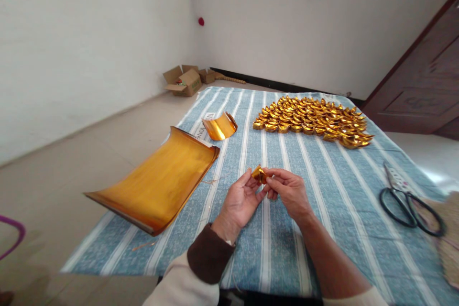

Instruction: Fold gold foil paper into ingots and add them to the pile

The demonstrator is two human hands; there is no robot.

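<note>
Looking down from my head camera, I have a small folded piece of gold foil (258,174) pinched between both my hands, held just above the striped blue cloth (322,210) that covers the table. My left hand (239,202) is turned palm up, its thumb and forefinger closed narrowly on the left side of the foil; my right hand (289,192) comes in from the other side, fingertips curled tight onto the same piece, so the two hands nearly touch around it. To my left a curled stack of gold sheets (158,184) lies half over the cloth's edge, and beyond it a smaller cut sheet (220,126) arches upward. Farther back on the cloth, well apart from my hands, a tight cluster of finished gold ingots (313,119) sits in rows. Black-handled scissors (407,198) lie near the right edge. On the floor by the far wall stands an open cardboard box (182,81).
</note>
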